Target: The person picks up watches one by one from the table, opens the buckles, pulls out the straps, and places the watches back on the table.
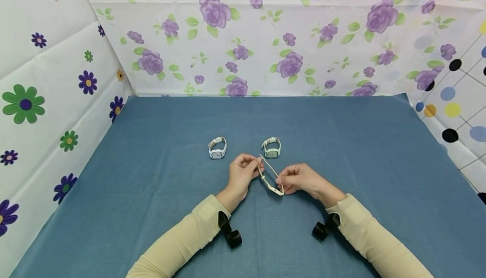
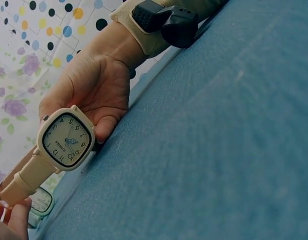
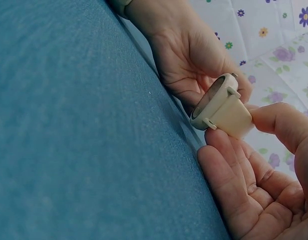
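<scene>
A cream wristwatch (image 1: 276,190) with a rounded square dial is held between both hands above the blue cloth. My left hand (image 1: 242,174) pinches the strap at its far, buckle end. Close to the watch case, my right hand (image 1: 298,179) pinches the other part of the strap between thumb and fingers. The left wrist view shows the dial (image 2: 67,138) facing that camera, numerals visible. Seen from the right wrist, the case (image 3: 216,100) is edge-on above the right fingertips. Just beyond the hands stands a pale green watch (image 1: 271,153); a whitish watch (image 1: 217,154) is to its left.
Blue cloth (image 1: 171,122) covers the table. Flowered sheets (image 1: 258,37) hang behind and at the left, with a dotted sheet (image 1: 467,117) at the right. Black wrist devices (image 1: 233,238) hang from both sleeves, low over the cloth.
</scene>
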The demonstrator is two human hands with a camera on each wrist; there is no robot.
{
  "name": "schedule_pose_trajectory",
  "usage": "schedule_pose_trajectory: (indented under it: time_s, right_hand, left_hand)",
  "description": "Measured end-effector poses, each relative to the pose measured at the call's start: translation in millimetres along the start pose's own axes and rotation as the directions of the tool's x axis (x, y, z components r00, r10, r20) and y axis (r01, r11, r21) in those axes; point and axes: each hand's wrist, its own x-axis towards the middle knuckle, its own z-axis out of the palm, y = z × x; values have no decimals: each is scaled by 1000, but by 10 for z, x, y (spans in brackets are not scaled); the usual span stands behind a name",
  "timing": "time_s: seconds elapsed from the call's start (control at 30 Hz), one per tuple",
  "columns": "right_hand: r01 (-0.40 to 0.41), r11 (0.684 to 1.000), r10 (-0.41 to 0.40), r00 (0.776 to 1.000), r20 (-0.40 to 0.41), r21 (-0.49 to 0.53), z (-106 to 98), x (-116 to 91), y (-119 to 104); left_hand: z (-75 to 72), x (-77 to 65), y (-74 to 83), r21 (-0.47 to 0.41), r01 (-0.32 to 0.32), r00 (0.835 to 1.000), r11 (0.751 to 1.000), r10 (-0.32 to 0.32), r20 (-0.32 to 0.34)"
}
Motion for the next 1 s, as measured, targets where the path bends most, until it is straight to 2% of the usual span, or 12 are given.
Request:
schedule_pose_trajectory:
  time_s: [0.5,1.0]
  right_hand:
    - [2,1000,-2,1000,2,9,-19,3,20]
    - [3,999,-3,1000,-8,50,-23,-3,33]
  left_hand:
    - [-18,5,7,-6,-24,998,1000,23,-60]
    - [-20,-3,13,0,-30,997,1000,30,-65]
